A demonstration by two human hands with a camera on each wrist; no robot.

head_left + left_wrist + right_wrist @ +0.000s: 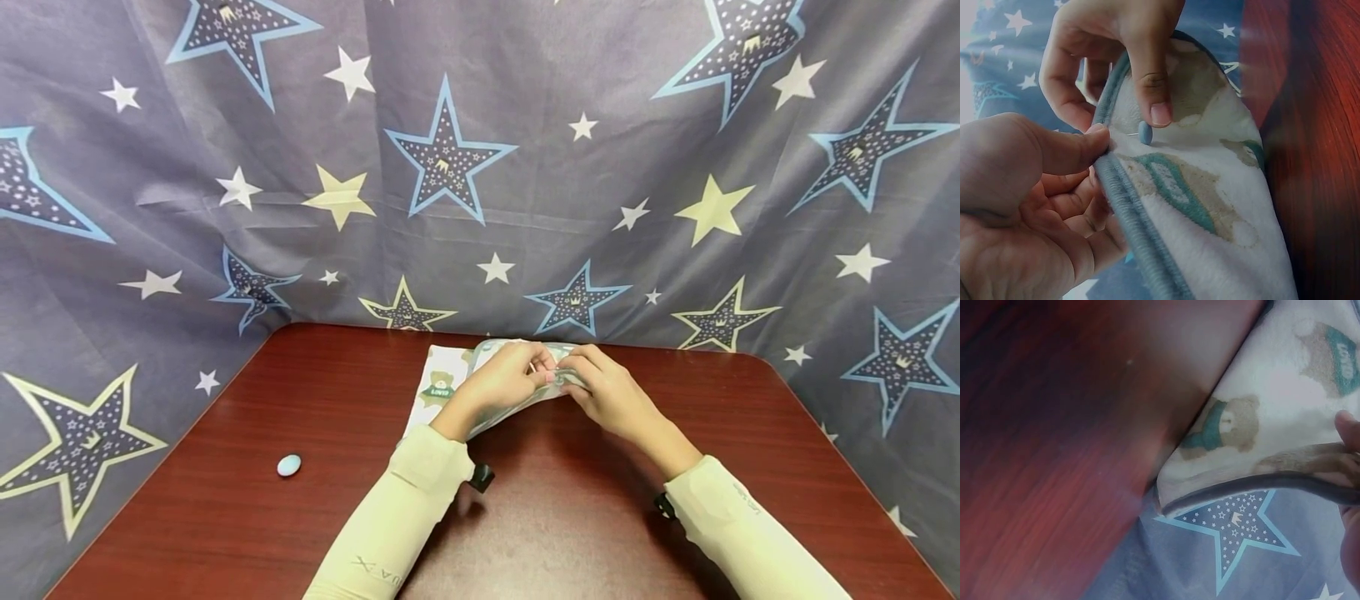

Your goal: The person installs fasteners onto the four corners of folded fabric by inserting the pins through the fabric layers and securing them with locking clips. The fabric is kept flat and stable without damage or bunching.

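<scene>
A white, fleecy bear-print cloth point(442, 379) with a grey-green bound edge lies at the back of the table, its right part lifted by both hands. My left hand point(510, 379) pinches the bound edge between thumb and fingers. Opposite it, my right hand point(611, 387) grips the same edge, thumb on the printed face and fingers behind. Between the two thumbs in the left wrist view, a pin with a small blue head point(1145, 132) stands at the edge. Its thin shaft runs toward the left thumb point(1094, 140), and the right thumb's tip point(1161, 114) is right at the head.
A pale blue oval piece point(288, 465) lies on the dark red wooden table point(337, 517), toward the left side. Behind the table's far edge hangs a grey-blue curtain point(525, 208) printed with stars.
</scene>
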